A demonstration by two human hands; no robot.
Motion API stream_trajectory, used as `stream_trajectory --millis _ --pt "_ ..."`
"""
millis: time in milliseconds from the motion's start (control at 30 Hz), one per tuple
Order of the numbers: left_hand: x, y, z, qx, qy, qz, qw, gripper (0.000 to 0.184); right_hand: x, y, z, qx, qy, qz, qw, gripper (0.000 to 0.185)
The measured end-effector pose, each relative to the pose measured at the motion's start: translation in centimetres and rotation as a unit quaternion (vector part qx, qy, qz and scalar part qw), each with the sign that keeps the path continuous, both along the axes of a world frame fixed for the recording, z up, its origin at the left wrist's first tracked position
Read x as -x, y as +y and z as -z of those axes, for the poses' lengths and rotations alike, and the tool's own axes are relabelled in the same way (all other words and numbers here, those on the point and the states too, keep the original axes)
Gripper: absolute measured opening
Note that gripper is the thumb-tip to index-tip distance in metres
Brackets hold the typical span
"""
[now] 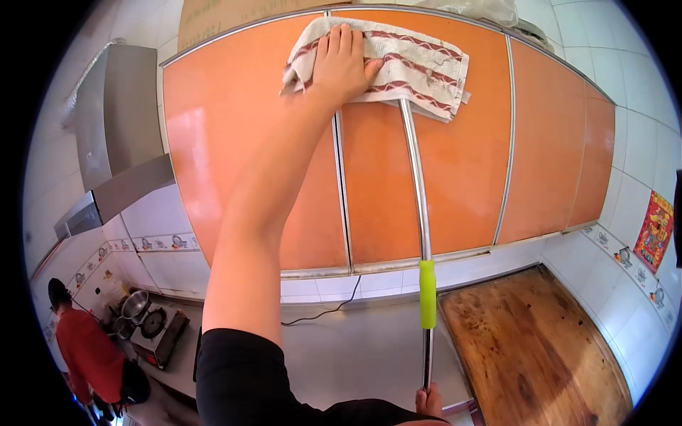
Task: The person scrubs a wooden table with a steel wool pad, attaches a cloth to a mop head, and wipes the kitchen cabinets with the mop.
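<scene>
A striped white and dark red towel (415,60) lies against the front of the orange wall cabinet (426,177), draped over the head of a mop. My left hand (342,64) is pressed on the towel's left half, fingers stretched flat and thumb out to the right. From under the towel runs the silver mop pole (415,163), with a lime green sleeve (427,295) partway down. Low in the view, my right hand (428,400) is wrapped round the lower end of the pole. The mop head itself is hidden by the towel.
A brown wooden board (533,341) lies on the counter (369,348) at right. To the left are a range hood (117,113), a gas stove (160,330) and metal pots (135,305). A person in red (92,348) stands there. A cardboard box (234,18) sits atop the cabinet.
</scene>
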State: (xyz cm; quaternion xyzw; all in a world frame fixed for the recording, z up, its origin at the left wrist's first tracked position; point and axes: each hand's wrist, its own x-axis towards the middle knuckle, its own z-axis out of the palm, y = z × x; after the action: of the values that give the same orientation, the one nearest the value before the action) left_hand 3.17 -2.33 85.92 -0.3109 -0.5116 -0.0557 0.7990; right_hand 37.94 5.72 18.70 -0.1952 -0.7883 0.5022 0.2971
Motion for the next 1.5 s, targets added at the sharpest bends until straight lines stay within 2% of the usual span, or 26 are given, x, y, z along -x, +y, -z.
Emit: stream_trajectory --millis 33,133,167,267,333,367,433,500,600,733,767,867,900,1000,1133,1167,1267,1400,1467,1500 --pt "1.3 0.1 -1.7 0.022 0.001 0.013 1.0 0.076 0.2 0.3 -1.6 -0.031 0.007 -0.017 0.999 0.023" --pt "-3.1 -2.0 -3.0 0.047 -0.121 -0.016 0.991 0.079 1.1 1.1 -2.3 -0.027 0.021 0.001 0.999 0.019" --pt "-4.3 -2.5 -2.5 0.011 -0.127 -0.066 0.99 0.085 1.2 1.3 -2.9 -0.037 0.029 0.002 0.999 0.018" --pt "-5.9 -2.3 -2.4 0.026 -0.247 -0.095 0.964 0.082 0.2 0.8 -3.8 -0.051 0.051 0.006 0.997 0.02" --pt "-2.6 -1.1 -2.3 -0.005 -0.144 -0.049 0.988 0.088 -0.5 0.6 -3.9 -0.052 0.073 0.009 0.996 0.028" --pt "-1.1 -0.7 -2.3 -0.022 -0.09 -0.026 0.995 0.092 -1.0 0.7 -3.7 -0.054 0.067 0.02 0.996 0.024" --pt "-1.5 -0.4 -1.0 -0.001 -0.099 -0.071 0.993 0.094 -1.9 1.3 -2.3 -0.059 0.061 0.039 0.996 0.017" --pt "-2.1 -0.6 -0.7 0.018 -0.111 -0.125 0.986 0.097 -1.6 1.6 -2.8 -0.072 0.066 0.05 0.994 0.017" --pt "-0.7 0.9 -2.9 -0.028 -0.094 -0.104 0.99 0.099 -0.9 2.9 -3.4 -0.075 0.086 0.059 0.992 0.018" --pt "-5.2 1.8 -3.3 -0.051 -0.228 -0.088 0.968 0.087 -0.2 3.1 -7.1 -0.097 0.084 0.09 0.988 0.018" --pt "-4.5 1.5 -3.0 -0.033 -0.205 -0.06 0.976 0.086 -0.8 3.1 -6.7 -0.102 0.073 0.081 0.989 0.017" --pt "-2.1 0.7 -1.1 -0.012 -0.119 -0.128 0.985 0.093 -1.2 2.3 -4.7 -0.111 0.073 0.056 0.99 0.016" --pt "-1.0 0.2 -1.2 0.007 -0.072 -0.088 0.993 0.092 -1.2 1.9 -4.3 -0.115 0.084 0.05 0.989 0.016" --pt "-0.3 1.0 -3.2 -0.031 -0.032 -0.069 0.997 0.093 0.6 2.7 -4.1 -0.078 0.089 0.041 0.992 0.016" --pt "-1.6 2.4 -3.4 -0.081 -0.083 -0.037 0.993 0.094 0.9 3.2 -4.7 -0.062 0.081 0.052 0.993 0.02" --pt "-1.6 2.0 -3.0 -0.042 -0.094 -0.025 0.994 0.093 1.5 3.3 -4.7 -0.055 0.086 0.05 0.994 0.021" --pt "-1.1 1.6 0.2 -0.011 -0.074 -0.076 0.994 0.092 0.1 2.4 -2.1 -0.057 0.066 0.032 0.996 0.022" --pt "-0.8 2.8 -2.1 -0.058 -0.073 -0.061 0.994 0.089 1.4 3.4 -3.0 -0.072 0.063 0.028 0.995 0.024" --pt "-3.7 3.1 -3.4 -0.061 -0.148 -0.045 0.986 0.084 2.2 4.2 -5.7 -0.03 0.043 0.012 0.999 0.026" --pt "-5.2 2.9 -2.9 -0.055 -0.184 -0.037 0.981 0.083 1.8 4.3 -5.4 -0.025 0.039 0.011 0.999 0.026"
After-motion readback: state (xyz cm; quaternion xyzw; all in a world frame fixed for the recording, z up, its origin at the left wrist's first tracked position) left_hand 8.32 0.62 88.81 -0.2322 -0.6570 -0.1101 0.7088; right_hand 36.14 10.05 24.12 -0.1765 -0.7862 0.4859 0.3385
